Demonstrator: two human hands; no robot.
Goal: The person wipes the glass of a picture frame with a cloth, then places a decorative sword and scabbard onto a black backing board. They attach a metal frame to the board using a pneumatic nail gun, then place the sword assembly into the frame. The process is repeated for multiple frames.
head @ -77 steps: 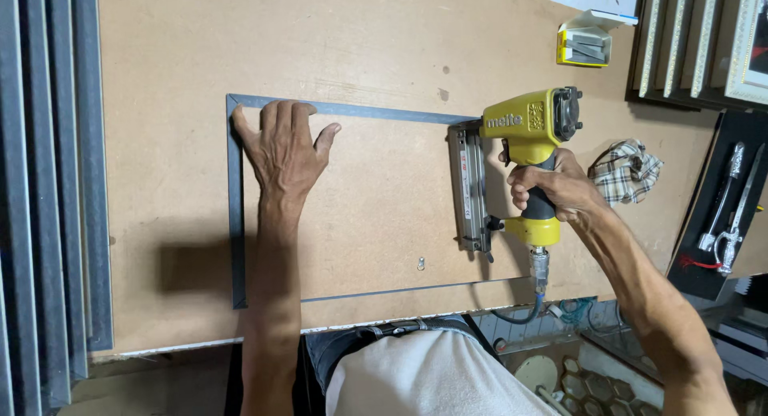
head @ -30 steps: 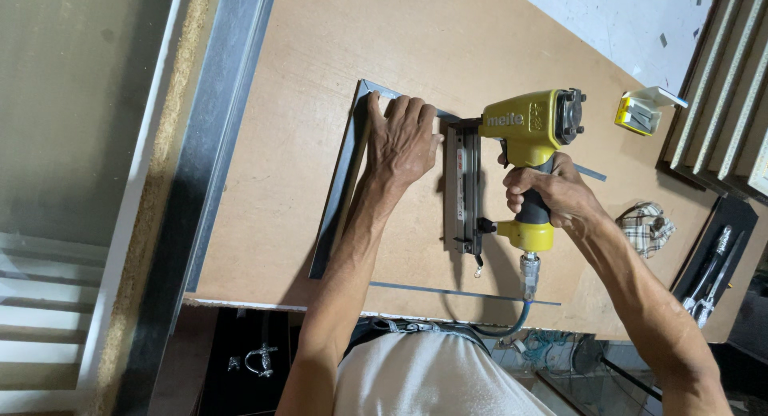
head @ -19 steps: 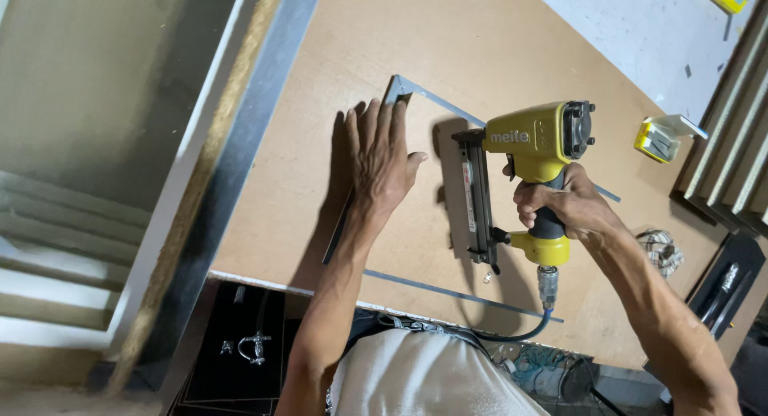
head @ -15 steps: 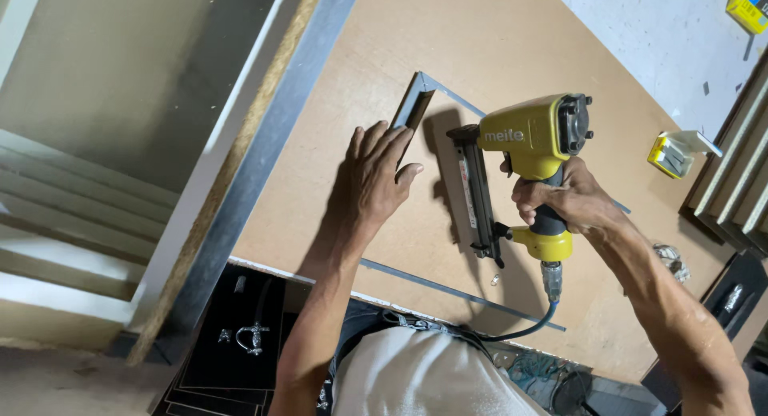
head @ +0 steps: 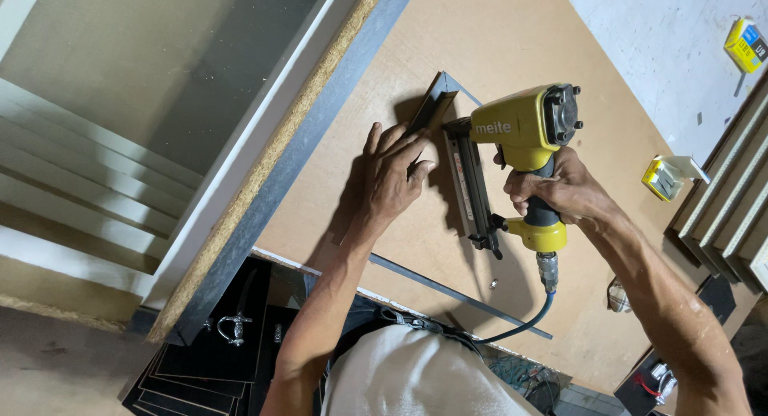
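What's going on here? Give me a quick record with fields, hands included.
Left hand: pressed flat on a grey frame near its corner
Right hand: grips a yellow nail gun
Nail gun: nose at the frame corner, blue hose attached
Surface: brown board
Nearby: small yellow boxes

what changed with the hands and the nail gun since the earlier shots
The left hand slid from the frame's left rail to just below its corner, pressing there. The right hand carried the yellow nail gun from inside the frame up to that same corner. The grip on the gun is unchanged, the air hose still attached, the frame still flat on the board.
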